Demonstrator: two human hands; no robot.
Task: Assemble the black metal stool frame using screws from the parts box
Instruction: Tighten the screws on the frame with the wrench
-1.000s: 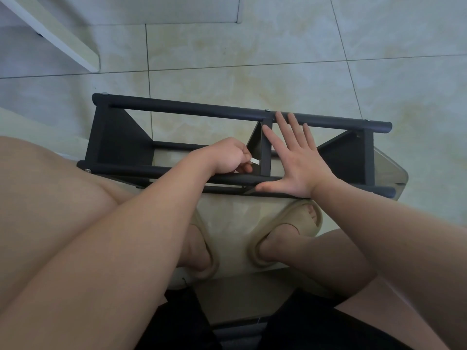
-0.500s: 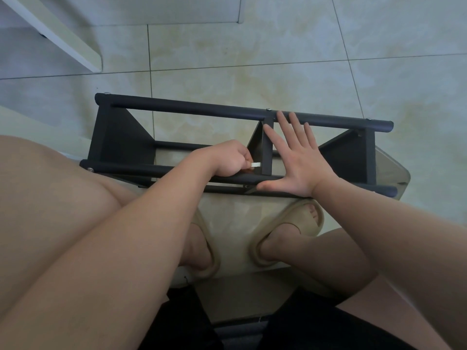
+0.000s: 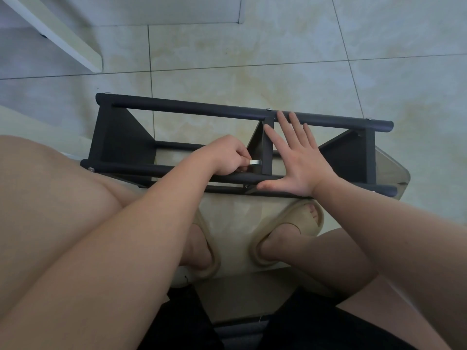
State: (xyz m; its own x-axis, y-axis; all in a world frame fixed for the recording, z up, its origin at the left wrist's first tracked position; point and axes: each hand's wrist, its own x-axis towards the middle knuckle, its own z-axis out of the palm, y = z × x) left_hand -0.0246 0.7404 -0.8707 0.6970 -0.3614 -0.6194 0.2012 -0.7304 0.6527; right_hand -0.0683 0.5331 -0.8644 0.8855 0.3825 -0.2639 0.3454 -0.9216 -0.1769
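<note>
Head: stool frame [image 3: 202, 109] long axis left-right; left hand [image 3: 227, 157] grips tool [image 3: 254, 162].

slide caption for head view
Left hand holds a metal key at the middle post of the frame; flat right hand braces it.

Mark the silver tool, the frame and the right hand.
silver tool [image 3: 254, 162]: head view, exposed tip.
frame [image 3: 202, 108]: head view, far top bar.
right hand [image 3: 299, 164]: head view, back of hand.
</note>
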